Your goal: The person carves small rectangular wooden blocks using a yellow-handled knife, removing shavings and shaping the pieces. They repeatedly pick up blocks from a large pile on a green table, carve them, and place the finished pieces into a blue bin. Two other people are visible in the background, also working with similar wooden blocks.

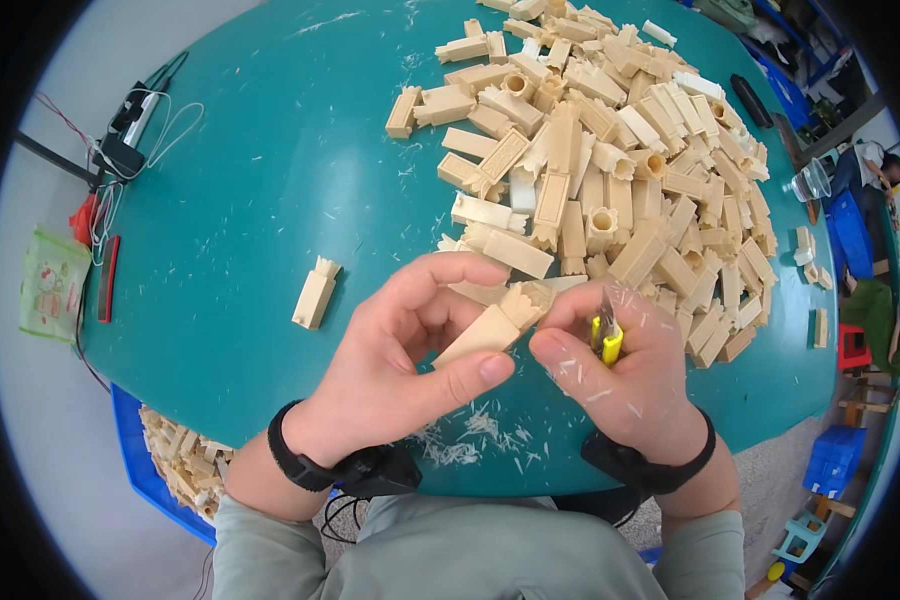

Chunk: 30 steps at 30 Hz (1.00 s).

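My left hand (410, 340) is closed around a beige block-shaped piece (478, 338) with a scalloped, flared end that points toward my right hand. In my right hand (620, 360) is a yellow utility knife (607, 337), its dark blade end pointing up between thumb and fingers. The knife is close to the held piece, and I cannot tell if they touch. Pale shavings (475, 436) lie on the table below my hands, and some cling to my right hand. One similar piece (316, 294) lies alone left of my left hand.
A large heap of similar pieces (660, 180) covers the right and far part of the green table (270, 130). A blue bin (135, 465) of pieces stands at the lower left. A power strip (140, 115) with cables lies at the left edge, a clear cup (808, 180) at the right.
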{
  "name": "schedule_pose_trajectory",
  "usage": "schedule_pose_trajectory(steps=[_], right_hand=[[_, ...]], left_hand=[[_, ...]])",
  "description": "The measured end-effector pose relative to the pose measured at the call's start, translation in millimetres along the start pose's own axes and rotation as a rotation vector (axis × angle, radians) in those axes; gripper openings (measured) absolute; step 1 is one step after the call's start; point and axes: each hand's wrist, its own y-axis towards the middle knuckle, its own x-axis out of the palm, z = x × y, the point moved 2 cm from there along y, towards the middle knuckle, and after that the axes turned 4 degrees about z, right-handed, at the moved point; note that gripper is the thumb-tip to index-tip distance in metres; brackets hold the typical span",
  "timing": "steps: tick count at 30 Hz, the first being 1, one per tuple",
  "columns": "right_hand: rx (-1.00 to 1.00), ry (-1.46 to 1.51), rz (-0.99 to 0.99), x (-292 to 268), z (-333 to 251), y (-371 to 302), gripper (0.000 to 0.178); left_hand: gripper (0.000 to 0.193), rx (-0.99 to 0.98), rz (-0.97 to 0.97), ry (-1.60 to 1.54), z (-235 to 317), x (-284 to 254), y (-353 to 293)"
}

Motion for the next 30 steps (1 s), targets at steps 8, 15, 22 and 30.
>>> schedule_pose_trajectory(steps=[8, 15, 22, 30], right_hand=[[-0.053, 0.066, -0.023, 1.2, 6.0, -1.3, 0.017], [-0.02, 0.046, -0.022, 1.6, 2.7, 0.4, 0.013], [0.083, 0.027, 0.079, -2.4, 3.2, 4.3, 0.012], [0.03, -0.034, 0.107, -3.7, 4.6, 6.1, 0.013]], left_hand=[[0.048, 0.031, -0.087, -0.071, -0.1, 3.8, -2.4], [0.044, 0.002, -0.004, -0.114, 0.8, 7.5, -5.1], [0.031, 0.14, 0.407, 1.411, 11.3, -34.4, 6.9], [0.033, 0.517, -0.068, 1.218, -1.6, -11.0, 8.6]])
